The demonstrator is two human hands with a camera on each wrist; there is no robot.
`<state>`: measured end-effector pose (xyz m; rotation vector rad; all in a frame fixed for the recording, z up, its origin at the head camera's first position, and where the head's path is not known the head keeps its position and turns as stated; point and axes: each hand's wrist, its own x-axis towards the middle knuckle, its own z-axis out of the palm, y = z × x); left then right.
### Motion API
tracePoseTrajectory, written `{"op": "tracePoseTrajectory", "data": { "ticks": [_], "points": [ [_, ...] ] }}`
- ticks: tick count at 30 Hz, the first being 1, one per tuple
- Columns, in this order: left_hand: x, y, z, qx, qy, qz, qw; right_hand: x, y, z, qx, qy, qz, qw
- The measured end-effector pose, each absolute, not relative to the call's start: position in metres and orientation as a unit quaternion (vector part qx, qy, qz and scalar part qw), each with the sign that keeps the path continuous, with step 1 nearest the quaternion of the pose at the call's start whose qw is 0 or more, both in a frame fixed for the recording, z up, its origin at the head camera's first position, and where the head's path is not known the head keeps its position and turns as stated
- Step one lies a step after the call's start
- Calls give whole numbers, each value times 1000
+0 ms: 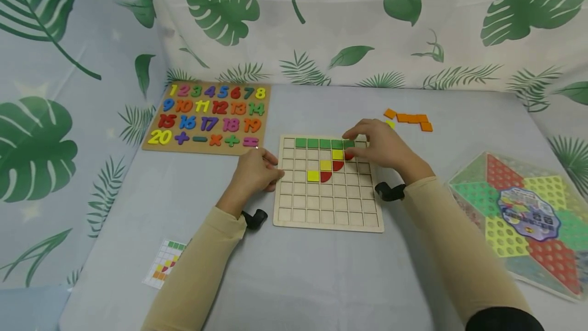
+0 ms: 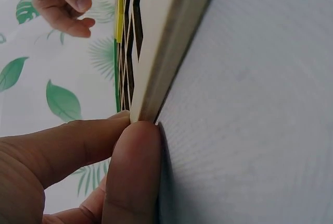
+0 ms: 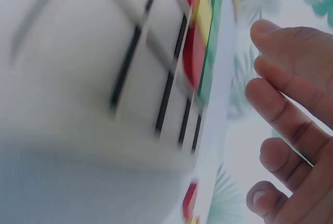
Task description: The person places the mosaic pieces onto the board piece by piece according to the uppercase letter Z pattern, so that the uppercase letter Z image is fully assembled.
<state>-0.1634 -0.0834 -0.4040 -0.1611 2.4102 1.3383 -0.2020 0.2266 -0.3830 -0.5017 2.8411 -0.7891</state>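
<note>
A wooden grid board (image 1: 328,203) lies in the middle of the table. Along its top row sit several green squares (image 1: 313,143); below them, yellow squares (image 1: 313,176) and red quarter-round pieces (image 1: 325,176) step diagonally up to the right. With thumb and finger, my left hand (image 1: 254,171) pinches the board's left edge, seen close in the left wrist view. Over the board's top right corner hovers my right hand (image 1: 378,146), partly covering a red piece (image 1: 348,156). Its fingers (image 3: 270,99) are apart and loosely bent in the right wrist view, with nothing between them.
Several orange pieces (image 1: 411,118) and a yellow piece (image 1: 390,123) lie beyond my right hand. A number puzzle board (image 1: 206,144) stands at the back left. A pattern card (image 1: 158,264) is partly under my left sleeve. A star-patterned game board (image 1: 505,239) occupies the right side.
</note>
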Motion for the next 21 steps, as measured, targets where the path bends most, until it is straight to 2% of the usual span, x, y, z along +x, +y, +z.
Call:
{"op": "tracePoseTrajectory", "data": {
  "ticks": [11,21],
  "points": [
    [-163,-84,-403,-53,856,480,185,-215,269,-387,-93,962,-244,82],
    [-164,-84,-405,-55,855,480,187,-224,280,-391,-102,970,-201,90]
  ]
}}
